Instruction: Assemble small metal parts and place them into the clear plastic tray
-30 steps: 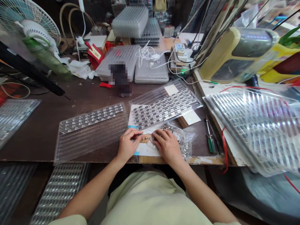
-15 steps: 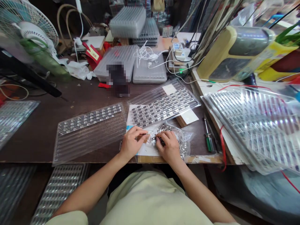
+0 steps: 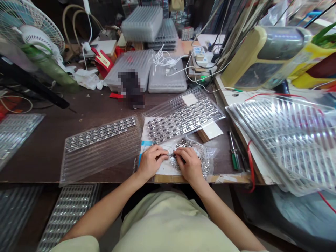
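Two clear blister trays lie on the dark workbench, the left tray and the right tray both carrying rows of small metal parts. At lower centre, my left hand rests on a white sheet, its fingers curled almost closed; any held item is too small to tell. My right hand curls its fingers over loose metal parts in a clear plastic bag, grip indeterminate, with green-handled screwdrivers lying further right.

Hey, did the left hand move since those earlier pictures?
Yes, the left hand moved right, toward the plastic bag of shiny metal parts, compared with the clear tray above it.
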The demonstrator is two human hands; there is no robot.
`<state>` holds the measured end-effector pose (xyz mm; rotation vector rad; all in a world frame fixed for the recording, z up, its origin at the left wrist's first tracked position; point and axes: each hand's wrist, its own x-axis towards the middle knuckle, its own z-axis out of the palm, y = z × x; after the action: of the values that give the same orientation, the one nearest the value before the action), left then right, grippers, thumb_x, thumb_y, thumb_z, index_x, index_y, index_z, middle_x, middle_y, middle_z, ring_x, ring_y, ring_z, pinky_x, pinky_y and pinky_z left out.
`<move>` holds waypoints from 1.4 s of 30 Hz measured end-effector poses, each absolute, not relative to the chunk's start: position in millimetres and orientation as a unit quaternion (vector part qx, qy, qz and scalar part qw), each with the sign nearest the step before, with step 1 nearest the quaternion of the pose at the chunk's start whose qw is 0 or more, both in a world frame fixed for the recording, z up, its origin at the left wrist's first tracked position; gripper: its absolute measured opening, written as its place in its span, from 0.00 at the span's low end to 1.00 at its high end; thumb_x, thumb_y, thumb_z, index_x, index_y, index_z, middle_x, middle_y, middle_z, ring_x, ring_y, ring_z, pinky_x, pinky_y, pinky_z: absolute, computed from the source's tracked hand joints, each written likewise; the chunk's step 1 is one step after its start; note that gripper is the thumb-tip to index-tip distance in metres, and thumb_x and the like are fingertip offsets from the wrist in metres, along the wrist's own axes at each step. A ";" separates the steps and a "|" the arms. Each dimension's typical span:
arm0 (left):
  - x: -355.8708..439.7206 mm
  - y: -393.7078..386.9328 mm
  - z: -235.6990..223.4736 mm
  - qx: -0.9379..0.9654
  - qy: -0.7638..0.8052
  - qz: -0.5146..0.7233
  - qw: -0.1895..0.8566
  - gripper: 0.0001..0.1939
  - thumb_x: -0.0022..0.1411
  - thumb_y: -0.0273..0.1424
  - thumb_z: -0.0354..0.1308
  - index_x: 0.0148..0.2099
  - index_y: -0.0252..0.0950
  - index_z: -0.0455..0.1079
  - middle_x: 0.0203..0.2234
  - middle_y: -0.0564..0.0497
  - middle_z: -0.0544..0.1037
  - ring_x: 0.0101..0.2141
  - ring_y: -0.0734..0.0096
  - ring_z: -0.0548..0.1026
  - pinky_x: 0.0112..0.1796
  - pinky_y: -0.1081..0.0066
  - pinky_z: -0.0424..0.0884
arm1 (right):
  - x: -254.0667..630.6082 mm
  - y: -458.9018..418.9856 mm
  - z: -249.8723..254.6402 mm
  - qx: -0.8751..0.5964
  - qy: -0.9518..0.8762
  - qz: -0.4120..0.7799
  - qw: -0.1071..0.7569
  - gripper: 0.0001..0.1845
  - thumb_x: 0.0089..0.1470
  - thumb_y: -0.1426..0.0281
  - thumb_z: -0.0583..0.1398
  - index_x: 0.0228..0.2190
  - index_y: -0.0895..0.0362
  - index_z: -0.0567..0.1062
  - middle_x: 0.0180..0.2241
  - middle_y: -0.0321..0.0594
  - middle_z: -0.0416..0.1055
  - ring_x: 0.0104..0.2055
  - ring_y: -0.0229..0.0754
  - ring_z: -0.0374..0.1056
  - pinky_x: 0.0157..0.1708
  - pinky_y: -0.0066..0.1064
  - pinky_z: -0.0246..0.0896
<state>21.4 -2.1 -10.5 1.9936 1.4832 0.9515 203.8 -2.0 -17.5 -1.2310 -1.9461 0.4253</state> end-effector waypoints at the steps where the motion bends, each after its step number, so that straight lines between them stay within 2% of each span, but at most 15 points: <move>1: 22.2 -2.8 -11.2 0.724 0.543 0.348 0.244 0.05 0.57 0.29 0.62 0.38 0.41 0.78 0.31 0.51 0.77 0.34 0.70 0.74 0.37 0.70 0.70 | 204.0 -2.0 -16.9 -0.485 -0.766 0.169 0.388 0.09 0.59 0.73 0.54 0.36 0.54 0.75 0.36 0.42 0.73 0.40 0.43 0.67 0.40 0.37 0.64; 7: 14.6 2.7 -1.0 0.693 0.547 0.391 0.258 0.05 0.58 0.30 0.61 0.37 0.40 0.77 0.31 0.50 0.77 0.34 0.70 0.75 0.37 0.70 0.70 | 196.4 -1.5 -7.0 -0.503 -0.764 0.168 0.367 0.07 0.59 0.67 0.57 0.34 0.53 0.76 0.32 0.40 0.75 0.36 0.42 0.68 0.38 0.34 0.61; 11: -31.7 38.9 13.2 0.660 0.617 0.402 0.150 0.06 0.58 0.33 0.60 0.38 0.40 0.77 0.34 0.50 0.77 0.35 0.67 0.74 0.37 0.68 0.69 | 180.1 0.7 -6.5 -0.505 -0.787 0.139 0.326 0.07 0.56 0.64 0.61 0.30 0.52 0.77 0.29 0.36 0.75 0.33 0.40 0.66 0.35 0.33 0.55; 15: -83.7 72.4 10.8 0.641 0.697 0.322 0.019 0.06 0.56 0.36 0.62 0.34 0.41 0.78 0.34 0.49 0.76 0.40 0.60 0.71 0.44 0.61 0.64 | 168.3 3.0 -11.6 -0.501 -0.799 0.115 0.311 0.05 0.55 0.64 0.62 0.31 0.49 0.79 0.31 0.34 0.76 0.35 0.40 0.63 0.36 0.34 0.50; 18: -102.6 76.4 1.2 0.641 0.715 0.281 -0.003 0.07 0.57 0.37 0.61 0.34 0.43 0.78 0.36 0.49 0.75 0.41 0.58 0.70 0.44 0.59 0.61 | 166.4 3.8 -14.4 -0.497 -0.802 0.115 0.310 0.04 0.55 0.64 0.62 0.32 0.47 0.79 0.33 0.34 0.75 0.35 0.40 0.61 0.36 0.34 0.49; 24: -105.1 66.7 -0.4 0.639 0.717 0.278 -0.022 0.08 0.59 0.37 0.58 0.36 0.42 0.78 0.39 0.47 0.74 0.43 0.56 0.69 0.43 0.59 0.59 | 166.1 4.5 -15.6 -0.495 -0.802 0.121 0.312 0.05 0.55 0.64 0.62 0.33 0.45 0.80 0.33 0.35 0.74 0.35 0.40 0.61 0.36 0.35 0.48; 29: -68.0 87.7 10.7 0.707 0.653 0.270 0.016 0.08 0.60 0.35 0.57 0.36 0.42 0.77 0.36 0.49 0.77 0.39 0.60 0.71 0.44 0.60 0.58 | 165.7 4.5 -15.1 -0.476 -0.813 0.129 0.310 0.07 0.58 0.65 0.60 0.35 0.47 0.79 0.34 0.34 0.75 0.35 0.39 0.63 0.37 0.34 0.50; 35: -39.2 112.7 15.1 0.717 0.648 0.256 0.035 0.05 0.56 0.33 0.60 0.31 0.39 0.75 0.30 0.48 0.79 0.35 0.59 0.74 0.42 0.60 0.62 | 163.8 3.3 -15.2 -0.482 -0.818 0.110 0.293 0.07 0.58 0.64 0.60 0.35 0.46 0.79 0.33 0.34 0.75 0.35 0.39 0.63 0.36 0.34 0.50; 38: -48.9 103.1 20.3 0.687 0.649 0.308 0.110 0.07 0.58 0.34 0.57 0.33 0.38 0.74 0.30 0.48 0.79 0.34 0.62 0.75 0.39 0.64 0.66 | 161.4 3.3 -14.5 -0.487 -0.819 0.102 0.287 0.07 0.58 0.64 0.59 0.34 0.45 0.79 0.33 0.34 0.74 0.35 0.40 0.62 0.35 0.34 0.50; 42: -62.6 66.1 25.5 0.630 0.610 0.385 0.287 0.14 0.60 0.37 0.54 0.46 0.37 0.72 0.32 0.49 0.78 0.29 0.70 0.76 0.32 0.71 0.71 | 168.4 2.2 -10.2 -0.498 -0.822 0.069 0.269 0.09 0.58 0.65 0.60 0.41 0.48 0.77 0.38 0.38 0.73 0.39 0.43 0.62 0.38 0.36 0.51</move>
<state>-62.6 66.1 25.5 1.6819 1.6305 1.0296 168.4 2.2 -10.2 -1.3433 -2.2154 0.1872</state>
